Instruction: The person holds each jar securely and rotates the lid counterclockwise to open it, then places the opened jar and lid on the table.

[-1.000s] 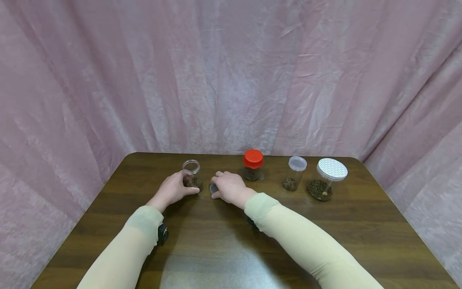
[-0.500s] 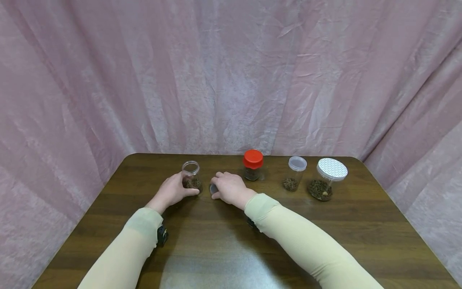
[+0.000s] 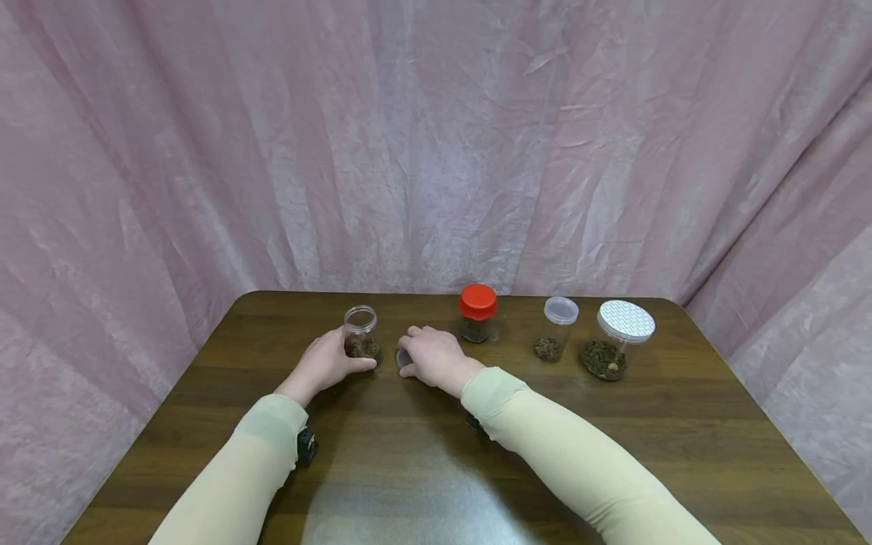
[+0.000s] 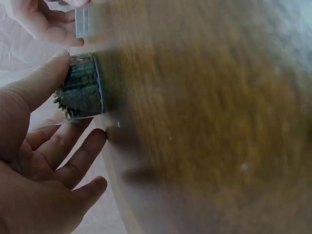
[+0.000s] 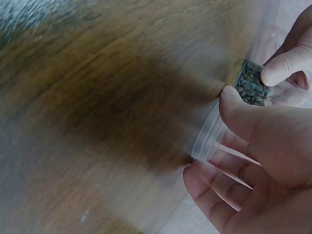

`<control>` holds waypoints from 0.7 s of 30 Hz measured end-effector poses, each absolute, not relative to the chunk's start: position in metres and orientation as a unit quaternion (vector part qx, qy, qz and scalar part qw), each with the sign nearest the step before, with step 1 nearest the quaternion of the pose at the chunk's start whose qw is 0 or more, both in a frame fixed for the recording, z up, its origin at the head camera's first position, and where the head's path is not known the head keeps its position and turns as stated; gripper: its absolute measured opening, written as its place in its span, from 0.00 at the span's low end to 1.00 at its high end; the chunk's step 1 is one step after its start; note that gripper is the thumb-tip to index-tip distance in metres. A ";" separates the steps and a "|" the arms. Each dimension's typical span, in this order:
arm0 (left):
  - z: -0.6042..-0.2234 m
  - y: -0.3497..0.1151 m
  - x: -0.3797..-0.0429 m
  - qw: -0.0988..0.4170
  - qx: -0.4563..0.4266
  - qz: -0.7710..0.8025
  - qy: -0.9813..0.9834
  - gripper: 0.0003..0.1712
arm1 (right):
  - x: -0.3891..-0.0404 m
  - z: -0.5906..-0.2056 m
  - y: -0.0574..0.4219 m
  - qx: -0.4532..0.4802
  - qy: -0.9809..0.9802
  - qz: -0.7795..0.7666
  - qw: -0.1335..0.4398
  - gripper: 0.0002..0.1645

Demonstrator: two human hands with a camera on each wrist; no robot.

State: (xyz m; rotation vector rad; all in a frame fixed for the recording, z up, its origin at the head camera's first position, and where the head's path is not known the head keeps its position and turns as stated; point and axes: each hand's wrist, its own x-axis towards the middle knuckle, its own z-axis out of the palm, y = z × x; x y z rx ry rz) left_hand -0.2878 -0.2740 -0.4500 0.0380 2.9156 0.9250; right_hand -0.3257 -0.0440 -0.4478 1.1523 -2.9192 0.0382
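Toward the back left of the wooden table, a small clear jar [image 3: 361,333] stands upright with its mouth uncovered. Brown-green pellet-like bits fill its lower part, also visible through the jar wall [image 4: 83,90] in the left wrist view. My left hand [image 3: 324,359] grips this jar from the left, thumb on the near side and fingers behind. Just to the right, my right hand [image 3: 436,356] holds a clear round lid [image 5: 208,132] by its edge, down at the tabletop. Most of the lid [image 3: 403,357] is hidden under the fingers in the head view.
Right of my hands stand a red-lidded jar [image 3: 478,303], a narrow jar with a translucent lid [image 3: 560,312], and a wider jar with a white patterned lid [image 3: 625,322]. All three have dark contents. A pink curtain [image 3: 436,151] hangs behind the table [image 3: 381,454].
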 end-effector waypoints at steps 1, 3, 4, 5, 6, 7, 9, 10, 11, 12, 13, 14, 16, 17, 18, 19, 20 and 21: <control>-0.450 -0.274 -0.288 0.041 0.012 0.303 0.952 0.35 | -0.325 -0.448 -0.044 0.367 -0.930 0.012 0.002 0.28; -0.450 -0.274 -0.288 0.041 0.012 0.305 0.951 0.35 | -0.325 -0.448 -0.044 0.366 -0.930 0.011 0.002 0.28; -0.450 -0.274 -0.288 0.043 0.010 0.307 0.951 0.35 | -0.325 -0.448 -0.045 0.366 -0.931 0.011 0.002 0.28; -0.451 -0.274 -0.288 0.044 0.010 0.307 0.951 0.35 | -0.325 -0.448 -0.045 0.366 -0.931 0.010 0.000 0.28; -0.451 -0.275 -0.288 0.045 0.009 0.308 0.950 0.35 | -0.325 -0.448 -0.045 0.366 -0.930 0.010 -0.003 0.28; -0.451 -0.274 -0.288 0.046 0.008 0.309 0.950 0.35 | -0.325 -0.448 -0.044 0.366 -0.930 0.011 -0.005 0.29; -0.450 -0.274 -0.288 0.048 0.008 0.310 0.949 0.35 | -0.325 -0.448 -0.043 0.367 -0.930 0.014 -0.011 0.30; -0.450 -0.274 -0.288 0.049 0.009 0.312 0.949 0.35 | -0.324 -0.447 -0.043 0.367 -0.930 0.015 -0.014 0.31; -0.450 -0.274 -0.288 0.050 0.012 0.313 0.948 0.36 | -0.324 -0.447 -0.042 0.366 -0.930 0.018 -0.017 0.33; -0.450 -0.274 -0.289 0.052 0.016 0.316 0.947 0.36 | -0.323 -0.446 -0.040 0.366 -0.930 0.022 -0.021 0.35; -0.450 -0.275 -0.289 0.056 0.020 0.318 0.946 0.37 | -0.322 -0.446 -0.039 0.367 -0.929 0.026 -0.023 0.37; -0.450 -0.275 -0.289 0.059 0.025 0.318 0.946 0.39 | -0.320 -0.445 -0.037 0.369 -0.928 0.033 -0.023 0.39; -0.450 -0.276 -0.288 0.068 0.035 0.328 0.941 0.44 | -0.317 -0.443 -0.033 0.378 -0.924 0.050 -0.016 0.42; -0.450 -0.277 -0.288 0.069 0.041 0.337 0.938 0.47 | -0.314 -0.441 -0.030 0.382 -0.922 0.061 -0.009 0.43; -0.449 -0.278 -0.288 0.067 0.046 0.345 0.935 0.50 | -0.312 -0.439 -0.027 0.388 -0.919 0.072 0.001 0.43; -0.447 -0.278 -0.287 0.064 0.050 0.354 0.932 0.54 | -0.310 -0.436 -0.024 0.393 -0.916 0.080 0.014 0.44; -0.446 -0.278 -0.287 0.058 0.053 0.363 0.929 0.57 | -0.308 -0.432 -0.021 0.396 -0.914 0.087 0.028 0.44; -0.443 -0.278 -0.287 0.051 0.057 0.372 0.925 0.60 | -0.306 -0.428 -0.017 0.397 -0.912 0.091 0.042 0.44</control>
